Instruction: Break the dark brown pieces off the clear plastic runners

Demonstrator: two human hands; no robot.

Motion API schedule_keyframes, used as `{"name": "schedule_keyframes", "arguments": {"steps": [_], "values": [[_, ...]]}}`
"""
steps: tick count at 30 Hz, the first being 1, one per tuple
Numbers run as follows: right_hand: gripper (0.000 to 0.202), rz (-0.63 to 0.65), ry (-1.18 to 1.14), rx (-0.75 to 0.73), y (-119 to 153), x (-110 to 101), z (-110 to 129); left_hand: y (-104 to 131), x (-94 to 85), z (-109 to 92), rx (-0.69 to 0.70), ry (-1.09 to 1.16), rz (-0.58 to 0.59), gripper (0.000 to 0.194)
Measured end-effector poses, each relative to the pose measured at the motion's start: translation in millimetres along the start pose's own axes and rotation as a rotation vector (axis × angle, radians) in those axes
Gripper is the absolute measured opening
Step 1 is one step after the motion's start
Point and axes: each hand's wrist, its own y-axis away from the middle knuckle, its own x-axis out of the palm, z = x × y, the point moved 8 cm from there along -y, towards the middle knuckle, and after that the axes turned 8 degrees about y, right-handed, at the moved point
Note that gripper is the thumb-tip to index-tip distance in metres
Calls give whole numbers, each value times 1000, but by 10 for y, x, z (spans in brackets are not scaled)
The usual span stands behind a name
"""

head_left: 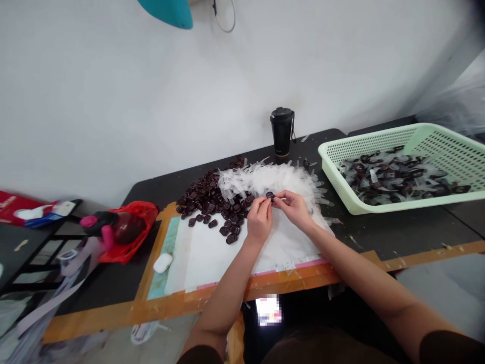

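Observation:
Both hands meet over the white work sheet (204,253), pinching one small, glossy dark brown piece (270,195). My left hand (259,220) grips its lower left side, and my right hand (293,206) closes on its right edge. Whether a clear sleeve is also between the fingers is too small to tell. To the left spreads a heap of similar dark pieces (208,194), some lying loose at its front. Just behind my hands lies a pile of translucent white plastic strips or sleeves (265,178).
On the right stands a pale green basket (364,207) holding dark pieces in clear plastic. A black lidded cup (282,132) stands near the wall. At left are a red bag (147,215) and a white case (162,263). A lit phone (269,309) shows below the table edge.

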Motion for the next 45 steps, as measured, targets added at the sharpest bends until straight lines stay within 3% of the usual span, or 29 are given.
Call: {"name": "schedule_keyframes", "arguments": {"steps": [9, 19, 34, 45], "values": [[30, -5, 113, -49, 30, -11, 61, 12, 47, 2, -28, -35, 49, 23], [36, -10, 89, -36, 30, -5, 101, 13, 42, -36, 21, -39, 38, 26], [20, -53, 289, -198, 23, 10, 65, -24, 160, 83, -110, -114, 275, 17], [14, -19, 394, -232, 16, 42, 12, 22, 206, 170, -207, -186, 350, 15]]}}
